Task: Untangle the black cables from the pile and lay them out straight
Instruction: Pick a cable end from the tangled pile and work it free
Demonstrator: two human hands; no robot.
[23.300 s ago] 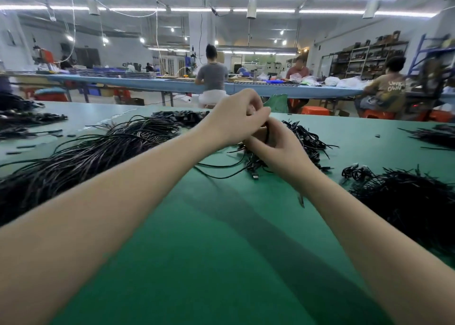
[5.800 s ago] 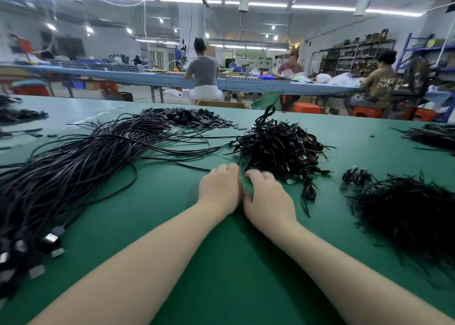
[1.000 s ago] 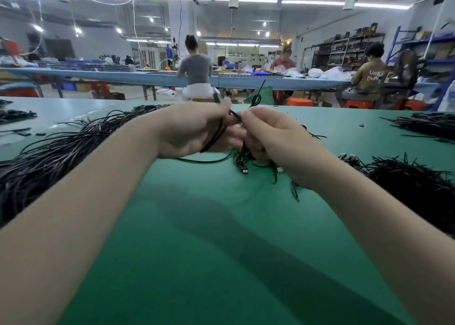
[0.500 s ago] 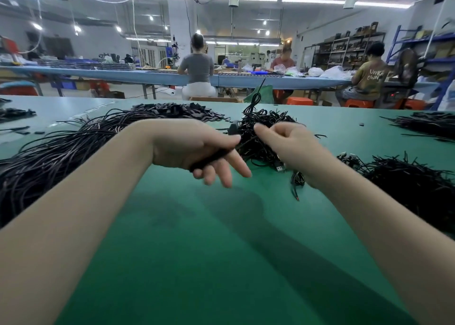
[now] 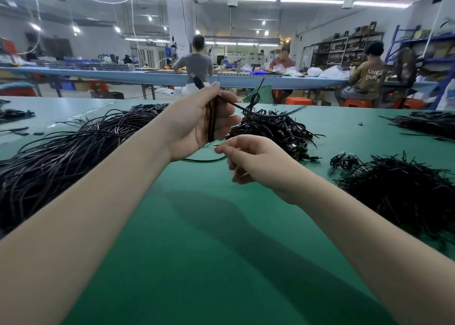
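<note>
I have both hands up over the green tabletop (image 5: 221, 250), and I will place everything against the tangled pile (image 5: 273, 130) of black cables that sits in the middle of it. My left hand (image 5: 197, 125) is raised just to the near left of that pile, palm turned toward me. Its fingers (image 5: 225, 103) are curled round a black cable (image 5: 212, 122), which runs folded down across the palm in doubled strands. One plug end (image 5: 197, 80) sticks up above the thumb, and a single strand leaves the fingers and leads off toward the top of the pile (where exactly it ends among the other cables I cannot tell).

My right hand (image 5: 256, 162) hangs just in front of the pile, lower than the left. Its fingers are loosely curled and narrow, with nothing plainly between them; it does not touch the held cable. A thin loop of cable (image 5: 204, 160) lies on the tabletop below the left hand.

Left of the pile, a long sheaf of straightened cables (image 5: 61, 157) stretches across the tabletop toward the near left edge. Right of the pile, well apart from it, lies a second dark heap (image 5: 398, 189) of short cables, with a few loose connectors (image 5: 344, 159) between the two. Beyond the pile, people sit at a long blue bench (image 5: 147, 77).
</note>
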